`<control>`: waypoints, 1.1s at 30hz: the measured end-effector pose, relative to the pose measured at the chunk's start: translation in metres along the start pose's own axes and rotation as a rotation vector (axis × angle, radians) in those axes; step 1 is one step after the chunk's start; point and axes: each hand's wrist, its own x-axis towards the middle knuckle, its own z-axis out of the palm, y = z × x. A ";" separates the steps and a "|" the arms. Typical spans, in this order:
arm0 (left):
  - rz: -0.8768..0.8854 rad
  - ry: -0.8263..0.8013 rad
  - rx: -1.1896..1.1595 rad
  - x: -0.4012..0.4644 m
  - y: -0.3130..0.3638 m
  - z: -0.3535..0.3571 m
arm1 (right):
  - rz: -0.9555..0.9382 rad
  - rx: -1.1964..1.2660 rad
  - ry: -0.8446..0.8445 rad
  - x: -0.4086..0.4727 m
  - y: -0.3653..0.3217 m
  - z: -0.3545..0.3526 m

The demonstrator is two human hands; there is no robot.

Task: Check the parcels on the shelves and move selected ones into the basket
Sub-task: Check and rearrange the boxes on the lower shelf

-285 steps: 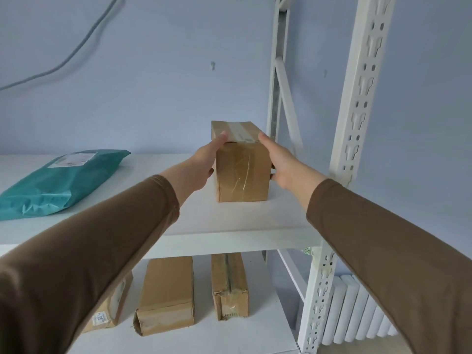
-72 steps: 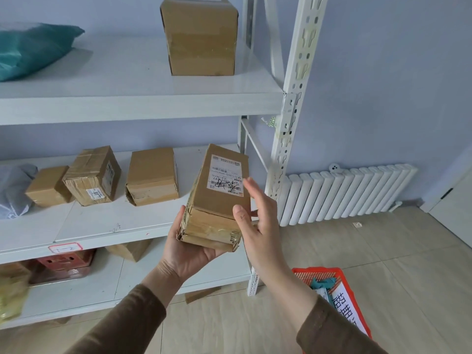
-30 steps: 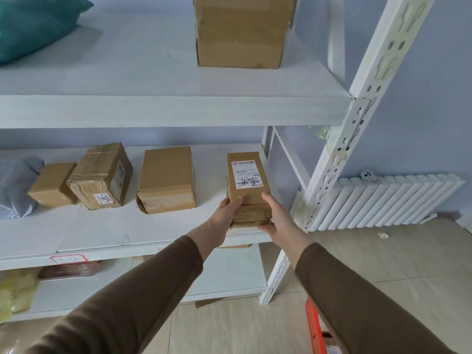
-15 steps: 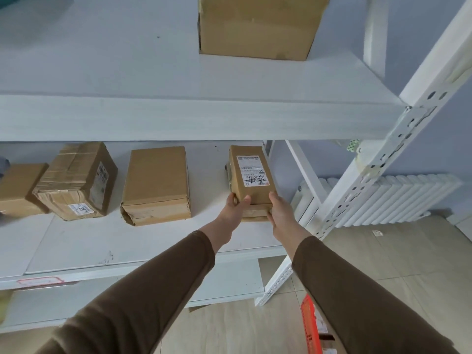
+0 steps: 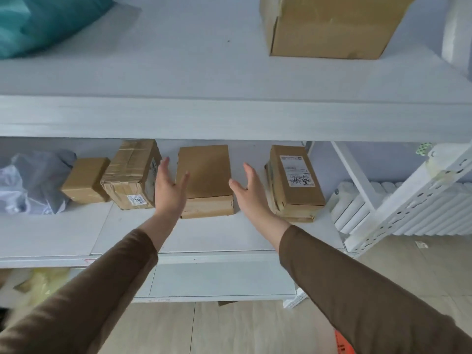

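On the middle shelf (image 5: 224, 236) lies a plain brown parcel (image 5: 205, 175), flat, with no label showing. My left hand (image 5: 169, 190) is open just at its left side and my right hand (image 5: 249, 192) is open at its right side; neither grips it. The labelled brown parcel (image 5: 293, 182) rests on the shelf to the right, free of my hands. A taped parcel (image 5: 131, 175) and a small box (image 5: 85, 180) sit to the left. Only a red corner of the basket (image 5: 342, 344) shows at the bottom edge.
The upper shelf (image 5: 229, 116) carries a large cardboard box (image 5: 329, 24) and a teal mailer bag (image 5: 43, 19). A grey plastic bag (image 5: 30, 182) lies far left on the middle shelf. The white upright post (image 5: 419, 198) and a radiator (image 5: 398, 210) stand to the right.
I have set the labelled parcel down on the middle shelf and let go of it. Both hands have shifted left to either side of the plain brown parcel.
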 end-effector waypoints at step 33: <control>-0.525 -0.590 -0.689 -0.201 0.003 -0.085 | 0.011 0.372 0.041 -0.236 0.008 -0.061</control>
